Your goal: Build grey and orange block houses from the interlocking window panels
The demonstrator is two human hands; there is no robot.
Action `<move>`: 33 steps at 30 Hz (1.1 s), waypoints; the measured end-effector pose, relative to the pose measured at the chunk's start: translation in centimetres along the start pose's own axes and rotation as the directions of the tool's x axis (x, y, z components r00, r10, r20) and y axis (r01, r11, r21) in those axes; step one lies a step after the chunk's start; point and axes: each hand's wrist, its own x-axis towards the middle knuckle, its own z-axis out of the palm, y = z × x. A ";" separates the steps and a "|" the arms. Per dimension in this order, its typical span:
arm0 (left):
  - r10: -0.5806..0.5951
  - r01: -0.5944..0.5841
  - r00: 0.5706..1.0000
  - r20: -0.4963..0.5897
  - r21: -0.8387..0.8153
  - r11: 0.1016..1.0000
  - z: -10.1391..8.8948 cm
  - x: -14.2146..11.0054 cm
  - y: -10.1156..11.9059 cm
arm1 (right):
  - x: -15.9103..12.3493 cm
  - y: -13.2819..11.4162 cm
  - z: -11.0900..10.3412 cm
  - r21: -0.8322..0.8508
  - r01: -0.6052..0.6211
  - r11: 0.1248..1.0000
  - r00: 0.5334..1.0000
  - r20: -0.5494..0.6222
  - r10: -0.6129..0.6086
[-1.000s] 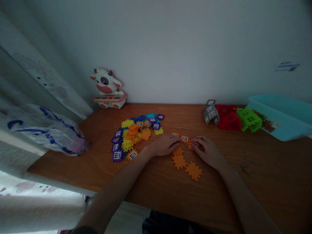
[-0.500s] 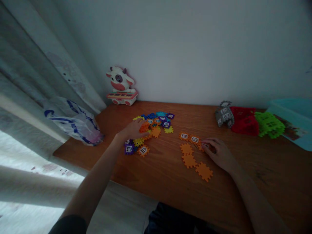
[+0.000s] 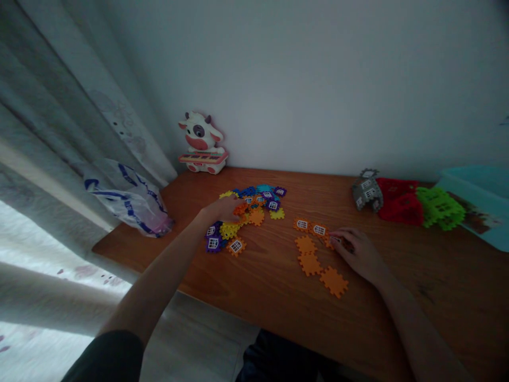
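Note:
My left hand (image 3: pixel 227 209) reaches into a mixed pile of toothed plastic building tiles, its thumb and fingers closed about an orange tile (image 3: pixel 240 209). Around it lie yellow tiles (image 3: pixel 229 230), purple window tiles (image 3: pixel 213 243), blue tiles (image 3: pixel 248 191) and an orange window tile (image 3: pixel 236 246). On the right, my right hand (image 3: pixel 360 255) rests on the table, fingers bent and closed on an orange window tile (image 3: pixel 330 243) that they partly cover. That tile sits at the end of a row with two more orange window tiles (image 3: pixel 319 229). Just below are plain orange tiles (image 3: pixel 309 263).
A cow-shaped toy keyboard (image 3: pixel 203 146) stands against the wall. At the left lies a plastic bag (image 3: pixel 129 199) near the curtain (image 3: pixel 71 138). Grey (image 3: pixel 368 193), red (image 3: pixel 400 200) and green tile constructions (image 3: pixel 440 208) sit beside a pale blue bin (image 3: pixel 489 191) on the right.
My left hand has moved slightly rightward, deeper over the pile, and its fingers have drawn together. My right hand stays at the orange row. The view has shifted a little.

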 end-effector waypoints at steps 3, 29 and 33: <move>-0.005 0.006 0.999 -0.041 0.023 1.000 0.6 -0.1 0.5 | 0.0 0.0 0.0 -0.001 0.006 1.000 1.000 -0.002 -0.006; 0.259 -0.295 0.942 -0.213 -0.159 0.942 5.2 -4.3 14.1 | 0.0 -0.1 -0.2 -0.006 -0.004 1.000 1.000 0.021 0.004; 0.202 -0.247 0.949 -0.244 -0.172 0.954 4.0 -6.3 12.1 | 0.0 0.0 0.0 -0.013 0.002 1.000 1.000 0.020 -0.002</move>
